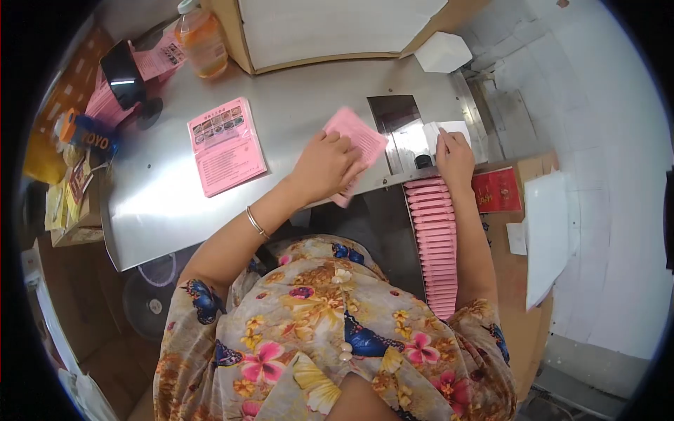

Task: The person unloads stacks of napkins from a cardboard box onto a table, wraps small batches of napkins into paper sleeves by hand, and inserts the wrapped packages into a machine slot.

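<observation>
Steel counter [302, 91] runs across your view, slick enough that loose paper could slide. The bottle [202, 49] at eleven o'clock looks safely away from your hands. At ten, the pink pile [228, 147] lies slightly fanned; a sleeve brush could skew it. Your left hand [326, 165], at twelve, is closed on a pink leaflet [357, 137] (blurred, so probably moving); a hurried grip could crease it. Your right hand [455, 158], at two, touches white paper [434, 133]; whether it's pinched, you can't tell. Its forearm is close by the pink row [432, 245], and a bump could topple it.
</observation>
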{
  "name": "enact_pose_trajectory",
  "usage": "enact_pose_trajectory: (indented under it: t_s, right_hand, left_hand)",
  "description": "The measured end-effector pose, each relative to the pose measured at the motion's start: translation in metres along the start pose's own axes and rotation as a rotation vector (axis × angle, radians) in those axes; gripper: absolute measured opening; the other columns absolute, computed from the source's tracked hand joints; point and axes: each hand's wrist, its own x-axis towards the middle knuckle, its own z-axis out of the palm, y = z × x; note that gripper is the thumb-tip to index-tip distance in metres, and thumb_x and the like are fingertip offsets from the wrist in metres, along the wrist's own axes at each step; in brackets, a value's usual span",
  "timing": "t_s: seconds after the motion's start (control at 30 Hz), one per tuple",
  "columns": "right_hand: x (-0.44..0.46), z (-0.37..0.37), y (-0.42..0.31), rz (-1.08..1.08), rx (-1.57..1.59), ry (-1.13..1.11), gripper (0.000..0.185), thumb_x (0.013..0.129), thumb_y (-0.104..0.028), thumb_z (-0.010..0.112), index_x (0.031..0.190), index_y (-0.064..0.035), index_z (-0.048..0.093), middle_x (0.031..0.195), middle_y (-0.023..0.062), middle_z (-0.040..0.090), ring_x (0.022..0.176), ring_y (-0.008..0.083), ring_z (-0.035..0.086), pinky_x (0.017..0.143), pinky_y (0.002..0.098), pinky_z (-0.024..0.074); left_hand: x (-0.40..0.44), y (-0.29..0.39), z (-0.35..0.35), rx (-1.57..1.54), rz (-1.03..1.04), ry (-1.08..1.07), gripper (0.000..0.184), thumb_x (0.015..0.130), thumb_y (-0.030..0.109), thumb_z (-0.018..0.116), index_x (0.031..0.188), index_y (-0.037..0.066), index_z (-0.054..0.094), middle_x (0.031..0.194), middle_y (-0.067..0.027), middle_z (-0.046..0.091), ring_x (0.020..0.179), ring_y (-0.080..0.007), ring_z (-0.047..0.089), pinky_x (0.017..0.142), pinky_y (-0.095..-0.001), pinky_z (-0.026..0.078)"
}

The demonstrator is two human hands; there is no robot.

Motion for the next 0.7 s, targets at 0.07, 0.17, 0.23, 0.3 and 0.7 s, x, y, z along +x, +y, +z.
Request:
enact_pose_trajectory:
  t_s: [0.07, 0.17, 0.23, 0.3, 0.7]
  right_hand:
    - [0.0, -0.002, -0.004, -0.012, 0.001, 0.012, 0.022, 0.092, -0.016, 0.063, 0.109, -0.0061, 0.074, 0.089, 0.0115, 0.065, 0.075, 0.0295, 0.065, 0.067, 0.0387, 0.0516]
    - [0.002, -0.003, -0.008, 0.1, -0.073, -0.069, 0.025, 0.093, -0.017, 0.062, 0.113, -0.0076, 0.072, 0.09, 0.0109, 0.065, 0.081, 0.0307, 0.065, 0.073, 0.041, 0.0515]
    - [0.001, -0.004, -0.011, -0.055, -0.175, -0.038, 0.031, 0.091, -0.018, 0.063, 0.12, -0.0087, 0.07, 0.105, 0.0121, 0.068, 0.098, 0.035, 0.064, 0.087, 0.0435, 0.0498]
    - [0.001, 0.007, 0.012, -0.087, -0.139, 0.022, 0.034, 0.09, -0.017, 0.063, 0.123, -0.0089, 0.068, 0.113, 0.0132, 0.067, 0.107, 0.0371, 0.061, 0.093, 0.0447, 0.0473]
    - [-0.024, 0.001, -0.11, -0.746, 0.306, -0.27, 0.048, 0.072, -0.01, 0.075, 0.12, -0.0141, 0.07, 0.124, 0.0116, 0.068, 0.116, 0.0297, 0.063, 0.109, 0.051, 0.041]
  left_hand:
    - [-0.003, 0.003, 0.0, -0.042, -0.063, -0.186, 0.029, 0.094, 0.027, 0.058, 0.109, 0.004, 0.068, 0.095, -0.0144, 0.064, 0.09, -0.0327, 0.063, 0.085, -0.0433, 0.049]
    - [-0.015, 0.003, -0.002, -0.183, -0.08, -0.131, 0.031, 0.093, 0.025, 0.06, 0.114, 0.003, 0.065, 0.096, -0.0149, 0.064, 0.09, -0.0333, 0.063, 0.087, -0.0465, 0.048]
    - [-0.028, -0.004, -0.011, -0.397, -0.107, -0.263, 0.033, 0.092, 0.024, 0.061, 0.118, 0.003, 0.062, 0.106, -0.0174, 0.063, 0.101, -0.0365, 0.061, 0.091, -0.0465, 0.048]
    - [-0.042, -0.006, -0.016, -0.286, -0.063, -0.137, 0.034, 0.092, 0.023, 0.062, 0.119, 0.003, 0.062, 0.116, -0.0188, 0.06, 0.109, -0.0384, 0.058, 0.095, -0.0467, 0.047]
    - [-0.028, 0.0, 0.005, -0.003, -0.122, 0.013, 0.054, 0.084, 0.035, 0.071, 0.13, 0.008, 0.059, 0.135, -0.0171, 0.056, 0.129, -0.0361, 0.05, 0.101, -0.0473, 0.042]
